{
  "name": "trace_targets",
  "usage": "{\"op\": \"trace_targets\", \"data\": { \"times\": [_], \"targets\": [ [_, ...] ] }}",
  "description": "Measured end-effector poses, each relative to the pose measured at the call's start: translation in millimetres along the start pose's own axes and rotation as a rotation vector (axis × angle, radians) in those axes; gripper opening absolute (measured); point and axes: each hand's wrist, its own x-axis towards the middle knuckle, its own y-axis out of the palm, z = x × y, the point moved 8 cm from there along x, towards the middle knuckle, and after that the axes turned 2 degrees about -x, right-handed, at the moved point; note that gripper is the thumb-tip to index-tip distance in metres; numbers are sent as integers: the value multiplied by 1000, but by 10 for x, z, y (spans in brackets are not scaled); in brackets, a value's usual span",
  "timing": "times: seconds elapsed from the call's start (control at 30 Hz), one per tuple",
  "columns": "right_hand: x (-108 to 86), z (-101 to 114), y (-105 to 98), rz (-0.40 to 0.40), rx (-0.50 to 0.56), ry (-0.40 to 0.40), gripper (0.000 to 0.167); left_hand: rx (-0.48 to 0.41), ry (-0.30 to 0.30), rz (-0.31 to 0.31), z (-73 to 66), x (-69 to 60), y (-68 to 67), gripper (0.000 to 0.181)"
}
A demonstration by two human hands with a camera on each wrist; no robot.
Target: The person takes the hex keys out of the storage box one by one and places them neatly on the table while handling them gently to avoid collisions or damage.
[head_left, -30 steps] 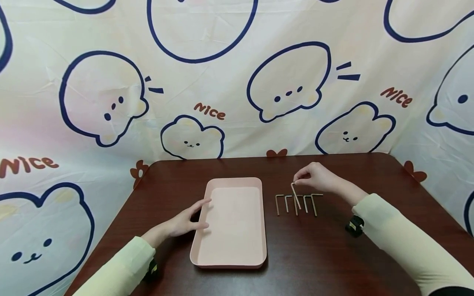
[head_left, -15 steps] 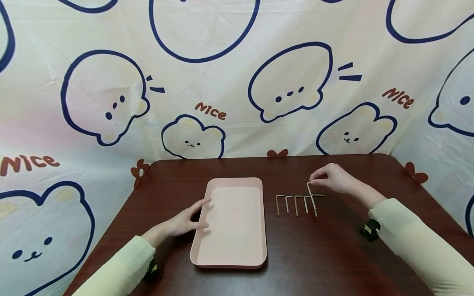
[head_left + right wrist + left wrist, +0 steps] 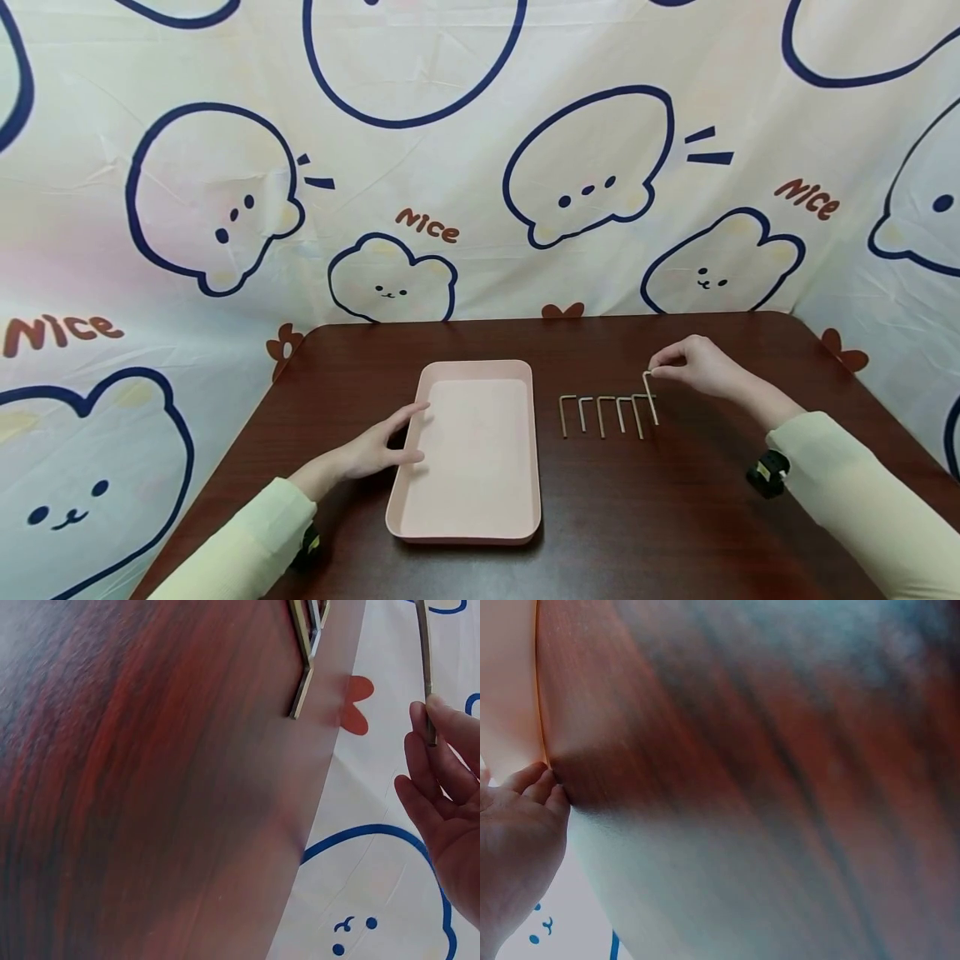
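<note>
My right hand (image 3: pixel 699 365) pinches the short arm of an L-shaped hex key (image 3: pixel 651 397), whose long arm hangs down and slants slightly right. In the right wrist view, the thumb and fingertips hold this hex key (image 3: pixel 426 652) near its end. Just left of it lies a row of several hex keys (image 3: pixel 602 421) with their short arms at the far end; the held one overlaps the rightmost. My left hand (image 3: pixel 375 443) grips the left rim of a shallow pink tray (image 3: pixel 468 533), thumb and index finger over the edge. The left wrist view shows other fingers against the tray's outer side.
The tray and hex keys rest on a dark reddish-brown wooden table (image 3: pixel 637 517). Behind the table hangs a pale cloth (image 3: pixel 480 275) printed with blue-outlined cartoon animals, and it also encloses both sides.
My right hand has carried the hex key rightward, from above the middle of the row to the right end. The left hand and tray have stayed still.
</note>
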Motion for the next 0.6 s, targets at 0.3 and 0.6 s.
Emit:
{"op": "trace_targets", "data": {
  "times": [0.3, 0.6],
  "targets": [
    [-13, -120, 2, -1, -15, 13, 8, 10, 6, -7, 11, -3, 3, 77],
    [-51, -292, 50, 25, -4, 49, 9, 9, -3, -12, -9, -5, -4, 77]
  ]
}}
